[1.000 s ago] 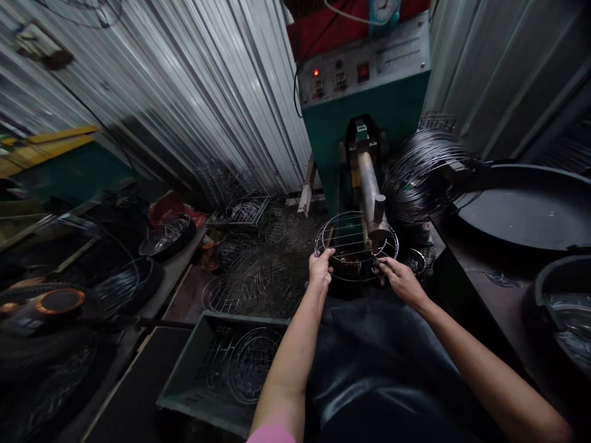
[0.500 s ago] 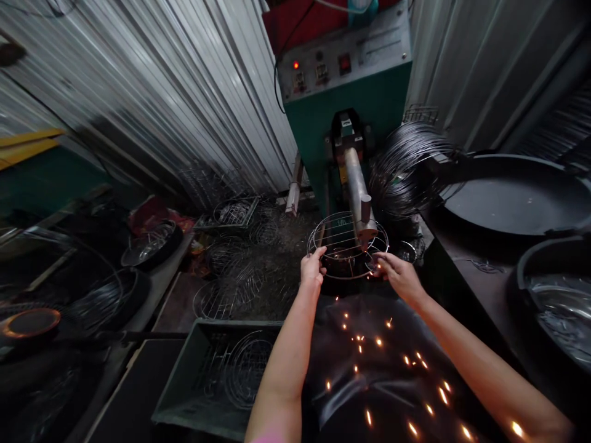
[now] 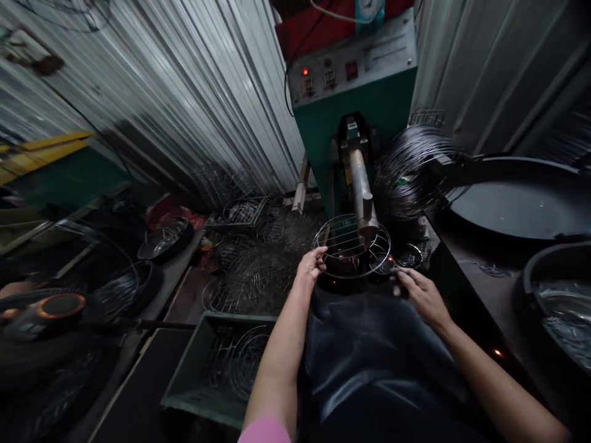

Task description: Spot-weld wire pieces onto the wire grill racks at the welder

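Left hand (image 3: 310,263) is pinching the near-left rim of a round wire rack (image 3: 351,245), fingers curled over the outer ring and holding it roughly level. Right hand (image 3: 421,294) is hovering just off the rack's near-right edge, its fingers bent around something small and dark; what that is cannot be made out, nor whether the hand is actually touching the wire. The rack is sitting under the tip of a metal arm (image 3: 361,191) that is reaching out from a green machine (image 3: 357,111), whose grey panel is showing one lit red lamp. A dark apron (image 3: 369,351) is covering the person's lap between the forearms. Just right of the arm, a bundle of wire hoops (image 3: 410,169) is leaning against a large dark pan (image 3: 517,197). Below the left forearm, a green crate (image 3: 221,369) is holding more round racks, and further racks are lying heaped on the floor (image 3: 252,271) before a corrugated metal wall (image 3: 184,104).
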Demonstrator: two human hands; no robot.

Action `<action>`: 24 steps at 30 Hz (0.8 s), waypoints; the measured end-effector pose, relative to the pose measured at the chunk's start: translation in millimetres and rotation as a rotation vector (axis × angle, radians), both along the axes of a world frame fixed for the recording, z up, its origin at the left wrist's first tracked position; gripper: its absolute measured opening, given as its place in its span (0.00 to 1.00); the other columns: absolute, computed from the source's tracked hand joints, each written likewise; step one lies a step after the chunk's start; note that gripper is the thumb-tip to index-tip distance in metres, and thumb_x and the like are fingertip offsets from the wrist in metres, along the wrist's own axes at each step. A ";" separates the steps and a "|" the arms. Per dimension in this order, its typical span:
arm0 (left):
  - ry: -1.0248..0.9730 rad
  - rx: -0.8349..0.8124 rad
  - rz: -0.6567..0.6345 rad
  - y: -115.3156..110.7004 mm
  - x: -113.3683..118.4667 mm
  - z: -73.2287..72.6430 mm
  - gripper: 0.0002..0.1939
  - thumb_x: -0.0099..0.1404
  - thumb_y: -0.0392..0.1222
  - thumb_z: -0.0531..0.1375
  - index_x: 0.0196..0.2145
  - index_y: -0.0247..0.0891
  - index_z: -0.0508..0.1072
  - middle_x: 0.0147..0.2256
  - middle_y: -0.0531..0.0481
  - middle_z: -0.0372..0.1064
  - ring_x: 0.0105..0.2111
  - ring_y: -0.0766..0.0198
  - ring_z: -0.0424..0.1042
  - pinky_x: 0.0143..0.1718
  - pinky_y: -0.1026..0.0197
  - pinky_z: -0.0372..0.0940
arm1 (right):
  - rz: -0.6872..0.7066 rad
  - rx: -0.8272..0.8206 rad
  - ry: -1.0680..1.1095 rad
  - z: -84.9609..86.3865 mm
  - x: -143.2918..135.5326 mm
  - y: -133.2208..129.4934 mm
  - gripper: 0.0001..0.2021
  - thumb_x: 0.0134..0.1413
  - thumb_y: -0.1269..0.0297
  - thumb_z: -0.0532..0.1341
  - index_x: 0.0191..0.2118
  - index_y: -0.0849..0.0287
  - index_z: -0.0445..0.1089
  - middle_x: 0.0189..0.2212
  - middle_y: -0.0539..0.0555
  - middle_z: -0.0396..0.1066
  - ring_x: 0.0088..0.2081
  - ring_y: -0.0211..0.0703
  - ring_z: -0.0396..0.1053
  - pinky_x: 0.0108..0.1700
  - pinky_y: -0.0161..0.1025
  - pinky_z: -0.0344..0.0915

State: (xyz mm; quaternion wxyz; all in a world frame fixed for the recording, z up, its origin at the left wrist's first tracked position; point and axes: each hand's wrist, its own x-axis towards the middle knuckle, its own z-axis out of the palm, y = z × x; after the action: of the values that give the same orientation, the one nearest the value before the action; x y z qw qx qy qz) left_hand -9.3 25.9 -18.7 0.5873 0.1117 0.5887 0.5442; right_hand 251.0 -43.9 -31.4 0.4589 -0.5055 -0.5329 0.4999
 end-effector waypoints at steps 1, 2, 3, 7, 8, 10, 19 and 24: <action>0.000 0.026 0.016 -3.2 2.4 -0.8 0.19 0.37 0.36 0.68 0.20 0.36 0.59 0.15 0.63 0.50 0.12 0.79 0.49 0.12 0.72 0.46 | 0.030 0.055 0.020 9.6 -14.3 4.3 0.20 0.51 0.50 0.57 0.41 0.61 0.71 0.22 0.52 0.70 0.26 0.39 0.67 0.30 0.35 0.64; 0.005 0.054 0.033 -5.9 4.4 -1.2 0.20 0.37 0.36 0.68 0.20 0.36 0.59 0.15 0.63 0.49 0.12 0.79 0.49 0.12 0.72 0.46 | 0.043 0.094 0.041 15.5 -27.1 8.2 0.21 0.51 0.50 0.57 0.43 0.61 0.71 0.23 0.52 0.70 0.27 0.40 0.68 0.32 0.36 0.65; 0.011 0.079 0.047 -7.9 6.1 -1.0 0.20 0.36 0.37 0.69 0.21 0.36 0.59 0.15 0.64 0.49 0.12 0.79 0.50 0.12 0.72 0.46 | 0.044 0.113 0.054 17.9 -37.7 11.7 0.22 0.50 0.50 0.58 0.43 0.62 0.71 0.23 0.52 0.71 0.27 0.40 0.68 0.32 0.37 0.65; 0.029 0.168 0.093 -11.2 10.6 1.2 0.23 0.35 0.36 0.69 0.25 0.38 0.59 0.16 0.64 0.50 0.12 0.79 0.50 0.12 0.73 0.46 | 0.009 0.043 0.081 7.5 -55.4 21.1 0.23 0.47 0.48 0.60 0.41 0.63 0.71 0.25 0.55 0.72 0.26 0.42 0.69 0.25 0.36 0.65; 0.035 0.181 0.105 -11.3 11.5 1.5 0.24 0.35 0.36 0.69 0.27 0.38 0.59 0.17 0.64 0.52 0.13 0.79 0.50 0.12 0.73 0.46 | 0.004 0.028 0.100 4.9 -54.9 22.4 0.22 0.46 0.48 0.60 0.40 0.63 0.71 0.26 0.55 0.72 0.27 0.43 0.70 0.24 0.36 0.66; 0.042 0.192 0.126 -11.0 13.5 1.3 0.26 0.34 0.36 0.70 0.29 0.38 0.60 0.18 0.64 0.53 0.13 0.79 0.51 0.12 0.73 0.46 | -0.035 0.033 0.170 3.7 -51.1 24.3 0.21 0.47 0.48 0.60 0.39 0.62 0.70 0.29 0.56 0.72 0.29 0.44 0.71 0.27 0.37 0.68; 0.029 0.215 0.154 -11.3 22.7 0.6 0.29 0.36 0.36 0.69 0.36 0.39 0.62 0.20 0.63 0.56 0.14 0.78 0.53 0.13 0.72 0.47 | 0.032 0.056 -0.041 7.2 -42.8 29.9 0.15 0.48 0.53 0.58 0.35 0.61 0.69 0.22 0.53 0.72 0.22 0.41 0.68 0.22 0.35 0.65; 0.047 0.230 0.148 -14.9 22.4 7.6 0.29 0.37 0.35 0.69 0.37 0.39 0.62 0.21 0.62 0.56 0.16 0.78 0.56 0.14 0.73 0.48 | 0.094 0.034 -0.063 4.2 -41.0 32.9 0.12 0.48 0.57 0.57 0.34 0.60 0.69 0.19 0.51 0.71 0.20 0.40 0.68 0.20 0.33 0.62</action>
State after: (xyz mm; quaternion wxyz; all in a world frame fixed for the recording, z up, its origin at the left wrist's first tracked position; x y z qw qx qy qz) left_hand 13.1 11.0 -11.1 0.5150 0.1473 0.5427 0.6470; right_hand 209.9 -11.0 -27.3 0.4261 -0.4876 -0.5787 0.4957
